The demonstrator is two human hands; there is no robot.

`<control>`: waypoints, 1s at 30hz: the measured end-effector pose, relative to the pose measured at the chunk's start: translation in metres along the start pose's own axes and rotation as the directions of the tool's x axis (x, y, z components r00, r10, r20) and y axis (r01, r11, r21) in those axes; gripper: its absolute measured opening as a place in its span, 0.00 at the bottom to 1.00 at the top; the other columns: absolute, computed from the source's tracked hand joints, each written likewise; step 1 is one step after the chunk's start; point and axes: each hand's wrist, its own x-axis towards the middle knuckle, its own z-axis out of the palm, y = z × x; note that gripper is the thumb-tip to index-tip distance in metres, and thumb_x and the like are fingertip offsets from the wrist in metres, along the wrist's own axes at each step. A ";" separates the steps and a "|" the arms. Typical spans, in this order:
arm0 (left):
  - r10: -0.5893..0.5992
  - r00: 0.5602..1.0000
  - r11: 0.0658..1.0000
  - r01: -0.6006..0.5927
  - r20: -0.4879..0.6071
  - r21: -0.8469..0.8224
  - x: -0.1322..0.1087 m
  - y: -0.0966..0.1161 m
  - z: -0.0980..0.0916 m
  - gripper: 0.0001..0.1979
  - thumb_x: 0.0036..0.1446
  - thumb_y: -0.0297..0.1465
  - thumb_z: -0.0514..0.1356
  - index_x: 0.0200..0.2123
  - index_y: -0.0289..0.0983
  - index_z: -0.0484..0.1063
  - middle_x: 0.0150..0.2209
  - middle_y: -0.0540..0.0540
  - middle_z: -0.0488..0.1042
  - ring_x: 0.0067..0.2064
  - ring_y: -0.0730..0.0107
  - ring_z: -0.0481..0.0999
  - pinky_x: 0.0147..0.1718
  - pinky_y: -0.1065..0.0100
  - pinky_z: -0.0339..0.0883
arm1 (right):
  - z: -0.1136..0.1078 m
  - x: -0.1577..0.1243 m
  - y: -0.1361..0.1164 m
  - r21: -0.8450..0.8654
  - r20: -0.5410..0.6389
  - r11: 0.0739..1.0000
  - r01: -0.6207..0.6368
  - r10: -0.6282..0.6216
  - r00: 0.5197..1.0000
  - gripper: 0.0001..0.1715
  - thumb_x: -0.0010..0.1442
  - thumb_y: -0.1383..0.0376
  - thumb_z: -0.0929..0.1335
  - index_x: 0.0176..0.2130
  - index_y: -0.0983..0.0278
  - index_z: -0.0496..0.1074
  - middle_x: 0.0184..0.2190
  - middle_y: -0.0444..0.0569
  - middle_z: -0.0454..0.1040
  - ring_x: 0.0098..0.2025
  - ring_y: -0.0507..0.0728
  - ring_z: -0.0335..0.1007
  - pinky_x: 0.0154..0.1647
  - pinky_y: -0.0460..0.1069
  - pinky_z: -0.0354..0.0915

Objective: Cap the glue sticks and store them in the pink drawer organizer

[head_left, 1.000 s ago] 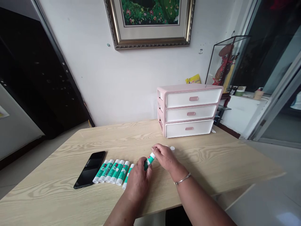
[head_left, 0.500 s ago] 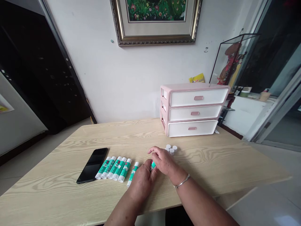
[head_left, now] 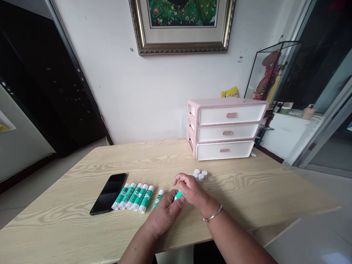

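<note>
A green-and-white glue stick point(head_left: 178, 194) is held between my two hands above the table. My left hand point(head_left: 165, 210) is wrapped round its lower part, thumb along the side. The fingers of my right hand point(head_left: 193, 190) close over its upper end, which they hide. Partly covered by my left hand, a single glue stick point(head_left: 159, 197) lies on the tabletop. Several more glue sticks point(head_left: 135, 197) form a slanted row further left. Just beyond my right hand, several small white caps point(head_left: 201, 177) stand in a cluster.
A black phone point(head_left: 108, 193) lies left of the row on the wooden table point(head_left: 90, 234). At the back right stands a pink-and-white drawer unit point(head_left: 227, 128), with a yellow packet point(head_left: 230, 92) behind its top. The wall carries a framed picture point(head_left: 183, 47).
My left hand has turned slightly round the glue stick, so its thumb shows more and it covers more of the single one lying there. My right hand has barely shifted.
</note>
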 end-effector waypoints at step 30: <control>0.361 0.849 0.337 0.268 -0.386 0.903 -0.031 -0.024 -0.006 0.10 0.62 0.30 0.62 0.47 0.38 0.77 0.41 0.42 0.78 0.45 0.54 0.75 0.45 0.56 0.66 | -0.070 0.011 0.017 -0.530 -0.551 0.487 -0.694 0.425 0.718 0.17 0.64 0.64 0.61 0.43 0.65 0.78 0.44 0.60 0.78 0.47 0.65 0.76 0.41 0.52 0.64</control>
